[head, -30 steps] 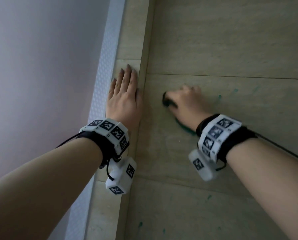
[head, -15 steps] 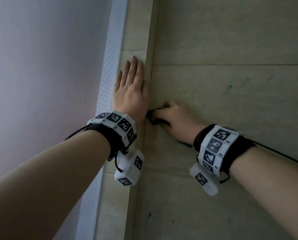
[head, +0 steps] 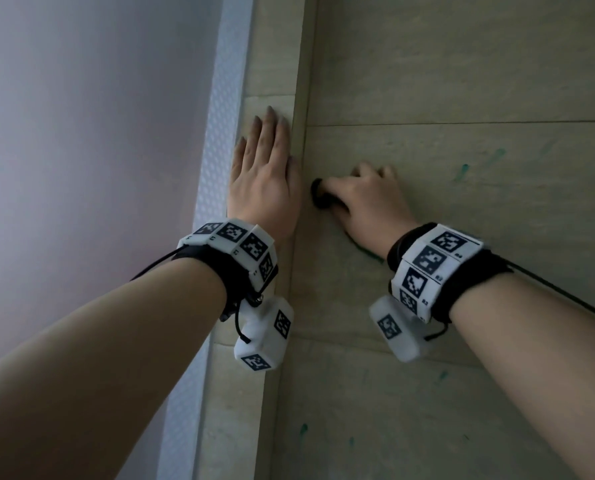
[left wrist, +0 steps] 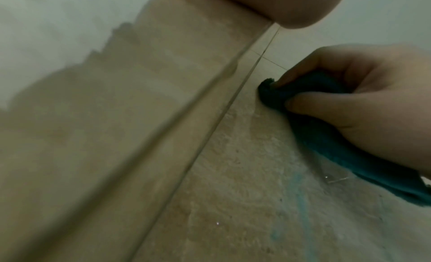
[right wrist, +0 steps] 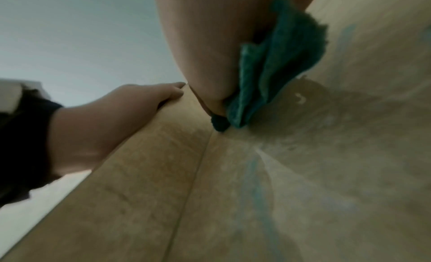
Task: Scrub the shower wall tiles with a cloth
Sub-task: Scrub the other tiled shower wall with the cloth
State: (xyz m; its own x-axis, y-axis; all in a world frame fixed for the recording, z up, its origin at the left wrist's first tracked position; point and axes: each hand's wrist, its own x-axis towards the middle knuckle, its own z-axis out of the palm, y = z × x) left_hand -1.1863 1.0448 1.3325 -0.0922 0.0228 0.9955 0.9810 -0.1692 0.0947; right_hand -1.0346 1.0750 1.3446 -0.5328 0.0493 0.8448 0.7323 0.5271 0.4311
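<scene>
Shower wall tiles [head: 462,81]: beige stone-look, the largest item. Four tile faces can be counted on the main wall in the head view, split by thin horizontal joints; a narrow return strip [head: 271,46] runs up the corner at left. Condition: teal-green smears, at least six counted in the head view: two up and to the right of the working hand [head: 464,169], the others low on the wall [head: 303,429]. A pale blue streak [left wrist: 300,201] shows in the left-wrist view below the cloth. Judged state of work: scrubbing under way at the corner edge; the marked patches to the right and below look untreated, so the greater part seems left to do.

White textured trim [head: 219,140]: one, vertical, bordering the return strip, with a plain pale wall [head: 81,133] beyond it.

Hands: two. Left hand [head: 263,178], fingers straight and flat, presses on the return strip as a brace and holds nothing. Right hand [head: 368,202], fingers and thumb curled, grips the cloth and pushes it against the main wall just beside the corner.

Cloth [left wrist: 326,137]: one, dark teal, fluffy pile, bunched under the right palm; a wad pokes out past the thumb, a folded tail trails toward the wrist.
</scene>
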